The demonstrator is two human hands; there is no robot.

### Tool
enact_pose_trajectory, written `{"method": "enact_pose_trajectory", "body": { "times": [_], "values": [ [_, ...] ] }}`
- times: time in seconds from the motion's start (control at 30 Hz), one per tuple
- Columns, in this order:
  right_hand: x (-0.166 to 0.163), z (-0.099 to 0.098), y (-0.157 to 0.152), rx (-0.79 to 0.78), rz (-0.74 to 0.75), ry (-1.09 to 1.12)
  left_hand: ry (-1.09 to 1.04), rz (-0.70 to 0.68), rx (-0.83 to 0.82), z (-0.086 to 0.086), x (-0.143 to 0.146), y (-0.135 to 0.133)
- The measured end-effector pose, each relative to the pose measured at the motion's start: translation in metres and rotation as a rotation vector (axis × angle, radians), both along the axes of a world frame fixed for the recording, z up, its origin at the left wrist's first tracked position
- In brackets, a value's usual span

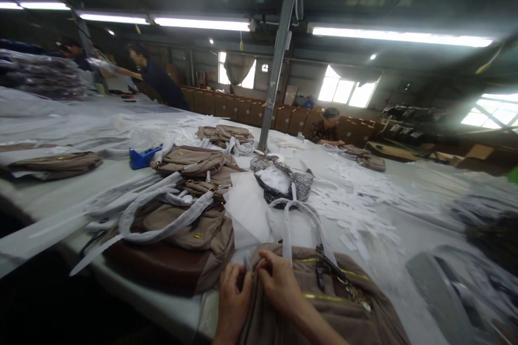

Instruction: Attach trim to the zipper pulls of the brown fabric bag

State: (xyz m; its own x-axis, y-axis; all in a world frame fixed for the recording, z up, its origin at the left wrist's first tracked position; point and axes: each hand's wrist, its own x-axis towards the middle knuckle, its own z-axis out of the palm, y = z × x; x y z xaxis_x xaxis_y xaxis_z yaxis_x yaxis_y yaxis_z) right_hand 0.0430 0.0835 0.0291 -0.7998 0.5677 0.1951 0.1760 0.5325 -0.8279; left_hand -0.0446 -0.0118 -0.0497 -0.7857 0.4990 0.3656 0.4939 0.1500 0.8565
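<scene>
At bottom center of the frame, left hand (233, 294) and right hand (278, 280) are both pinching the top edge of a brown bag (324, 302), fingers curled closed on it; bag is lying on the white surface (404, 226), more brown bags (182, 226) piling at left.

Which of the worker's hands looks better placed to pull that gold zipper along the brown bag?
Probably the right hand: it lies over the brown bag, nearer the gold zipper. The left hand grips the bag's edge.

Both hands close together, left hand (233, 294) and right hand (279, 283), fingers seemingly pinching.
</scene>
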Motion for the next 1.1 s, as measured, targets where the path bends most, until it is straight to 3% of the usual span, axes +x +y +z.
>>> {"method": "enact_pose_trajectory", "body": {
  "times": [0.23,0.47,0.67,0.9,1.03,1.1],
  "values": [
    [-0.015,-0.004,-0.004,0.016,0.02,-0.036,0.06,-0.009,-0.038,0.001,0.004,-0.002],
    [-0.014,-0.007,0.0,-0.095,0.016,-0.024,0.089,-0.052,-0.089,0.002,0.005,-0.002],
    [-0.011,-0.022,-0.001,-0.147,0.019,0.132,-0.003,-0.06,-0.065,0.001,0.004,-0.003],
    [-0.007,-0.021,0.003,-0.181,0.034,0.169,-0.169,-0.046,0.013,-0.001,-0.001,-0.001],
    [-0.006,-0.022,0.002,-0.196,0.055,0.164,-0.175,-0.196,0.054,-0.003,-0.006,-0.004],
    [-0.007,-0.023,-0.001,-0.2,0.02,0.152,-0.175,-0.158,0.074,-0.007,-0.006,-0.005]
  ]
}}
